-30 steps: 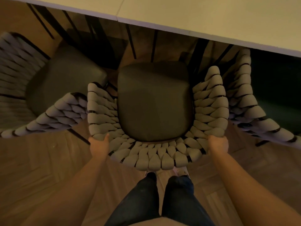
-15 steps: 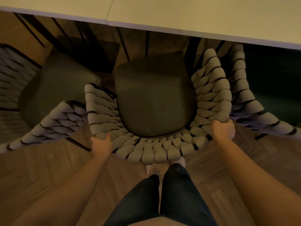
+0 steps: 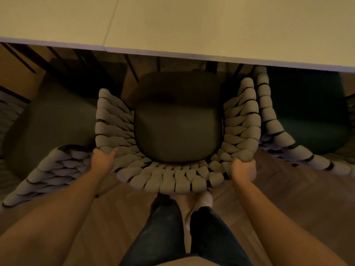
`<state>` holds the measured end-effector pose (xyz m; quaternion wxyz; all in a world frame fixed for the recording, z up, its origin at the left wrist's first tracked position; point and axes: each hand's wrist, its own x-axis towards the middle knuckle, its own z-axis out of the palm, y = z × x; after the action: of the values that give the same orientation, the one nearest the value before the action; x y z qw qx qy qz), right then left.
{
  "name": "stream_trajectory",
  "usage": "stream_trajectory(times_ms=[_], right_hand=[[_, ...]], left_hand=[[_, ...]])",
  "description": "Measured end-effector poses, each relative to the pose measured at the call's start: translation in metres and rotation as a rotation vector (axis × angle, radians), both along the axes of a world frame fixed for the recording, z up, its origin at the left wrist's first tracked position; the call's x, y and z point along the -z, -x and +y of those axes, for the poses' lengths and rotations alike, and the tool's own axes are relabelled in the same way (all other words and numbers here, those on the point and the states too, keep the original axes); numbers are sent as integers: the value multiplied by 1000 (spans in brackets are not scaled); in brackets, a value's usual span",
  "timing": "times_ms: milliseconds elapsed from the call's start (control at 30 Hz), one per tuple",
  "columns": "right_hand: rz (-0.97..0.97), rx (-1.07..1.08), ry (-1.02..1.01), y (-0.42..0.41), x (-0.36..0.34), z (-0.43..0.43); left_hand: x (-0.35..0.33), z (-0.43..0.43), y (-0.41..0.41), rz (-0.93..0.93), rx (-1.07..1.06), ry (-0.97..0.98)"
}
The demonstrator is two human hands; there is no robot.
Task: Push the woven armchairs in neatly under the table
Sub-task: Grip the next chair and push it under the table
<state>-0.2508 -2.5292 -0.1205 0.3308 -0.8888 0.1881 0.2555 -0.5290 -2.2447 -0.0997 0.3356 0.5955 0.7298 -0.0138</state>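
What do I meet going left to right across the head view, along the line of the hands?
left woven armchair → left hand gripping the rim → middle woven armchair → right hand gripping the rim → right woven armchair

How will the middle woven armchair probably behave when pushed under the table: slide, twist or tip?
It should slide straight rather than twist: the left hand and right hand grip the middle armchair at both back corners. The padded straps probably give slightly under the grip. Its arm seems to touch the right armchair, so it may rub.
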Motion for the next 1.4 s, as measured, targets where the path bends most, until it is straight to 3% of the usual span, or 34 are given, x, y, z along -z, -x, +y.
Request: stream_trajectory(times_ms=[167,800,1167,1400], right_hand=[[20,86,33,-5,1,20],[48,93,48,-70,20,107],[103,114,-53,-63,6,101],[46,70,-264,12,-28,102]], left_hand=[[-2,44,-29,-43,67,38],[0,169,-111,-111,160,120],[-3,165,-103,-56,253,154],[-13,109,-61,-225,213,135]])
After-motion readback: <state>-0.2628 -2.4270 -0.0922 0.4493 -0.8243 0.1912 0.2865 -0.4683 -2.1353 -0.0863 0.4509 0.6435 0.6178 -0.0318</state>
